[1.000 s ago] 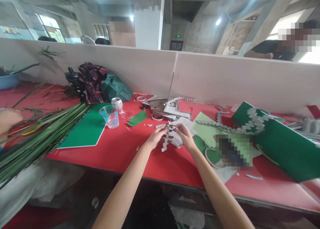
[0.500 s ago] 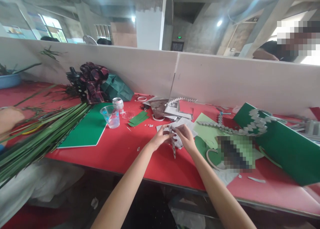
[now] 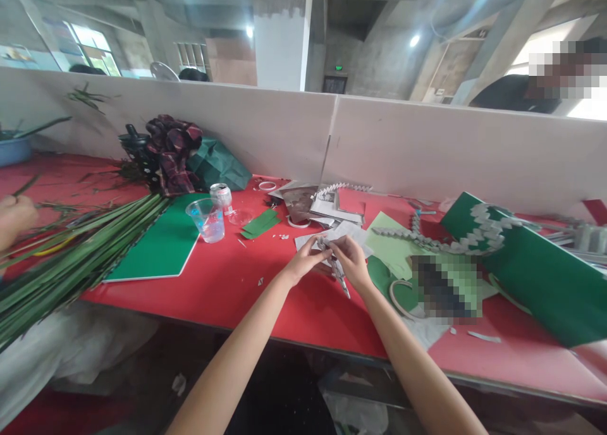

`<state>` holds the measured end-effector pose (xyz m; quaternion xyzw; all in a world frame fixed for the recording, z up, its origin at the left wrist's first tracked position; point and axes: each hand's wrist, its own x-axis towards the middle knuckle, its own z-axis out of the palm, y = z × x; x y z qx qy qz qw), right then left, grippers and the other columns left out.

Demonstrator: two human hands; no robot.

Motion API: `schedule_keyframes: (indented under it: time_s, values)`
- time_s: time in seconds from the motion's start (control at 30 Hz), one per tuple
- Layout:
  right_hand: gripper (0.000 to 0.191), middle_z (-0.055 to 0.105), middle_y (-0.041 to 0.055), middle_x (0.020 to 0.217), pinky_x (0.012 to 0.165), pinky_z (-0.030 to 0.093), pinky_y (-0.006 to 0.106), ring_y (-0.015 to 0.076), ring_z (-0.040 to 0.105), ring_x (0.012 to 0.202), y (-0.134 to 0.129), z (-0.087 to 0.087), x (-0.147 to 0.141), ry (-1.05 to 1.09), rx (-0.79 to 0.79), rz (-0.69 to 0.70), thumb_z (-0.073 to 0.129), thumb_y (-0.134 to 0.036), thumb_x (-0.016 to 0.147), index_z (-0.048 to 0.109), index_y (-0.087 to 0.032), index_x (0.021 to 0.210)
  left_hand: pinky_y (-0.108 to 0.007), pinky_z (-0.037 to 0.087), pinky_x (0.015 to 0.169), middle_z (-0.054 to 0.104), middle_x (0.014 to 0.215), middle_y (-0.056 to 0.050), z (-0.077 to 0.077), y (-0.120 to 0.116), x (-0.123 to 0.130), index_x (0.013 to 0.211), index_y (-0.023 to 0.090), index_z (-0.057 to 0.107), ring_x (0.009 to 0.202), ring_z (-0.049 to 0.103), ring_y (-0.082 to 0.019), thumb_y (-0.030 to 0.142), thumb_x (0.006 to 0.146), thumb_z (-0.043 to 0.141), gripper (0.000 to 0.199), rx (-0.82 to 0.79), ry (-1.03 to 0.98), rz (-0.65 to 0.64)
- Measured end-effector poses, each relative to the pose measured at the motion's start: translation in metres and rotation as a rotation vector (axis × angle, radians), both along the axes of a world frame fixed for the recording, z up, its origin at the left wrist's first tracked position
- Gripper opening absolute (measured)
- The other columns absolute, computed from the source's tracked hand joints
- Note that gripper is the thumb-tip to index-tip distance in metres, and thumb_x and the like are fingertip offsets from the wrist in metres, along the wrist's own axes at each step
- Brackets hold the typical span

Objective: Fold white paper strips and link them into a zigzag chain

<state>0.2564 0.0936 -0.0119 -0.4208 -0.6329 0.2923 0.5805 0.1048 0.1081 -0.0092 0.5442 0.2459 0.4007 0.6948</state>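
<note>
Between both hands, above the red table, is a folded paper chain in grey and white. My left hand pinches its upper part with thumb and fingers. From the other side my right hand grips the same upper part, fingertips close to the left ones. The chain's lower end hangs down and tilts to the right. Similar zigzag chains lie nearby: a long one at the right and a shorter one at the back.
A plastic cup, a can and a green board stand or lie left of my hands. Long green leaves overhang the table edge, near another person's hand. A green panel leans at the right.
The hanging end of the paper chain has swung to the right; before, it pointed nearly straight down. My hands stay together on it. The other person's hand has shifted, now with a leaf.
</note>
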Motion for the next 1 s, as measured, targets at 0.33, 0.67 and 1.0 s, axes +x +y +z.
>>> schedule_keyframes:
  time_s: [0.33,0.67,1.0]
  values:
    - [0.023,0.057,-0.0001,0.068,0.060,0.043,0.026,0.0142,0.054,0.064,0.001,0.001,-0.002,-0.032,-0.028,-0.039,0.060,-0.040,0.081,0.054,-0.019,0.074,-0.036,0.058,0.064,0.060,0.081,0.000,-0.006,0.004,0.003,0.113,0.021,0.053,0.070,0.065,-0.017,0.045,0.071,0.071,0.051,0.067,0.073,0.122]
    - [0.024,0.058,0.0003,0.068,0.062,0.046,0.027,0.0153,0.056,0.064,0.002,-0.002,0.002,-0.145,-0.013,-0.082,0.057,-0.043,0.082,0.052,-0.021,0.074,-0.027,0.052,0.070,0.063,0.093,-0.004,-0.010,0.009,0.004,0.123,0.020,0.055,0.078,0.059,-0.016,0.038,0.072,0.071,0.056,0.309,0.218,0.258]
    - [0.025,0.058,-0.0001,0.064,0.055,0.045,0.026,0.0140,0.055,0.058,0.002,-0.001,0.007,-0.132,-0.044,-0.027,0.059,-0.043,0.082,0.055,-0.019,0.074,-0.027,0.052,0.063,0.062,0.090,-0.004,-0.014,0.010,0.003,0.135,0.023,0.045,0.071,0.057,-0.015,0.039,0.072,0.071,0.070,0.309,0.195,0.183]
